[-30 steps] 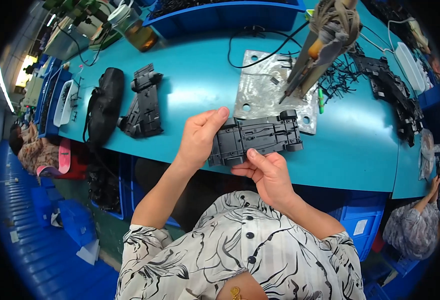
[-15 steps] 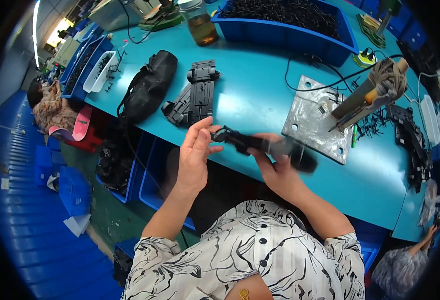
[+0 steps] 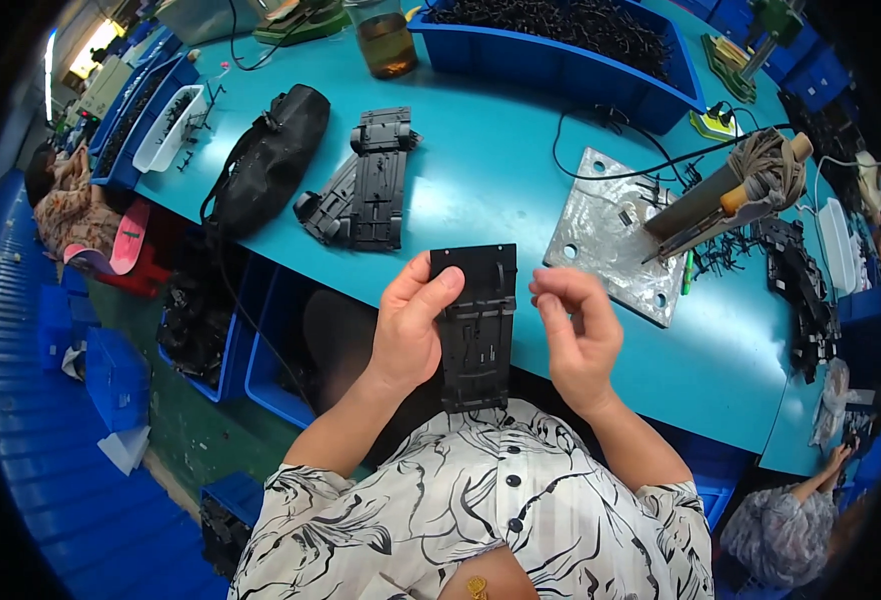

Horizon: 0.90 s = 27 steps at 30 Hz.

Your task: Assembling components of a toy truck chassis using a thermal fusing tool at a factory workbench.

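My left hand [image 3: 411, 322] grips the upper left edge of a flat black plastic car chassis [image 3: 479, 340], thumb on its face. The chassis hangs upright before my chest, its ribbed and slotted side showing. Just right of it, apart from it, is my right hand [image 3: 579, 335], its fingers curled in toward the thumb. Whatever those fingers may hold is too small to make out. Further off on the teal table, two similar black chassis parts [image 3: 379, 180] lie overlapping, one slanted under the other.
A metal plate with a wrapped post [image 3: 601, 215] stands at right, cables beside it. At the back are a blue bin of small black parts [image 3: 551, 72] and a jar of amber liquid [image 3: 386, 50]. A black bag [image 3: 271, 160] lies left. Co-workers sit at both sides.
The chassis has swung from lying crosswise, held by my right hand, to upright in my left hand's grip. My right hand has let go of it and drawn off to the right.
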Available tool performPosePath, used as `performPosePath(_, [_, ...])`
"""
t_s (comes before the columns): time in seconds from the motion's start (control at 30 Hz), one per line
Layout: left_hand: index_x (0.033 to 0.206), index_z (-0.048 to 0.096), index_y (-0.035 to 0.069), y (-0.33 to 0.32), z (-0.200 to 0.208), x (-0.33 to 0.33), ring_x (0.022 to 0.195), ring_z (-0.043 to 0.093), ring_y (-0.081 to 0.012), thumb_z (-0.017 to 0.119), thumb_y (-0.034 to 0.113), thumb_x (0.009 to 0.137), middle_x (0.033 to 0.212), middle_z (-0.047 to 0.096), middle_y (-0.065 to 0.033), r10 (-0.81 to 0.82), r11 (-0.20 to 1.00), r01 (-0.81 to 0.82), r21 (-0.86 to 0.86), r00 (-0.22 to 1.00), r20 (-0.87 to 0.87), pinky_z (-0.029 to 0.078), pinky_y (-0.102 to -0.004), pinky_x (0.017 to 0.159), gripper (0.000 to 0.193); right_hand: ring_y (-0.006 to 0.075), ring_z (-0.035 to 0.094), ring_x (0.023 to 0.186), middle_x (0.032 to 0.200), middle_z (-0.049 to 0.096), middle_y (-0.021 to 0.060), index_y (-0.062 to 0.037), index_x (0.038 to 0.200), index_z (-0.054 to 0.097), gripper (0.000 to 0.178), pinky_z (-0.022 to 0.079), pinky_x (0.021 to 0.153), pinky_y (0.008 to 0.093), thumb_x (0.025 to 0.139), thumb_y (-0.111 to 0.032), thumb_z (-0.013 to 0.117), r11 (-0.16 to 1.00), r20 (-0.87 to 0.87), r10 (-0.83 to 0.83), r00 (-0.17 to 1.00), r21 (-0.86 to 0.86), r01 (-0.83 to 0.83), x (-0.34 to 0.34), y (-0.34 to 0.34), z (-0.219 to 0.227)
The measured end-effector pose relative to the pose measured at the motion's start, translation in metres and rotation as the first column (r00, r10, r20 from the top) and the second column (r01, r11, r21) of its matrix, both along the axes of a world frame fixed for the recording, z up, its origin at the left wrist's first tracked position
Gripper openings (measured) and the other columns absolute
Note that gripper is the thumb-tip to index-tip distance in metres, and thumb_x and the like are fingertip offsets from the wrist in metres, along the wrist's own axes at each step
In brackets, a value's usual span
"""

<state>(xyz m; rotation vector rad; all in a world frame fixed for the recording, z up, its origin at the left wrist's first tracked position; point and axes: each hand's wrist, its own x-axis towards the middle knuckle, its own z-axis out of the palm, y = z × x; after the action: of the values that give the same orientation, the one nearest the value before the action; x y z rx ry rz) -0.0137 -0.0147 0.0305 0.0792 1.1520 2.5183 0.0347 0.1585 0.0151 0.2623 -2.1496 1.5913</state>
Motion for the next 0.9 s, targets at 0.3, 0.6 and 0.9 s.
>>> performPosePath(0.3, [0.111,0.045,0.004,0.019,-0.022,0.032,0.095,0.055,-0.0096,0.058,0.01,0.092,0.108,0.057,-0.0066,-0.061,0.998,0.063,0.011,0.99,-0.124,0.046,-0.0252,0.084,0.024,0.007,0.054,0.083,0.09,0.061,0.0016,-0.0018,0.098,0.058,0.014,0.044,0.076,0.023,0.087,-0.008,0.063,0.744,0.41,0.279,0.868,-0.664,0.074,0.014,0.001,0.016])
performPosePath(0.6, [0.105,0.05,0.002,0.022,-0.019,0.045,0.09,0.056,-0.009,0.054,0.01,0.093,0.101,0.059,-0.0053,-0.118,0.993,0.117,0.016,0.99,0.075,0.046,-0.0253,0.083,0.015,0.0074,0.053,0.079,0.086,0.06,0.0011,-0.004,0.09,0.056,0.007,0.042,0.076,0.0234,0.084,-0.004,0.061,0.591,0.441,0.273,0.855,-0.778,0.212,0.032,-0.003,0.009])
performPosePath(0.9, [0.099,0.054,0.003,0.027,-0.012,0.051,0.084,0.055,-0.0056,0.053,0.005,0.091,0.095,0.06,-0.0027,-0.019,0.995,0.025,-0.097,0.998,0.063,0.046,-0.0226,0.078,0.008,0.0046,0.053,0.074,0.082,0.059,0.0006,-0.004,0.087,0.054,0.006,0.045,0.067,0.0205,0.085,-0.002,0.06,0.571,0.434,0.273,0.859,-0.791,0.218,0.036,-0.004,0.011])
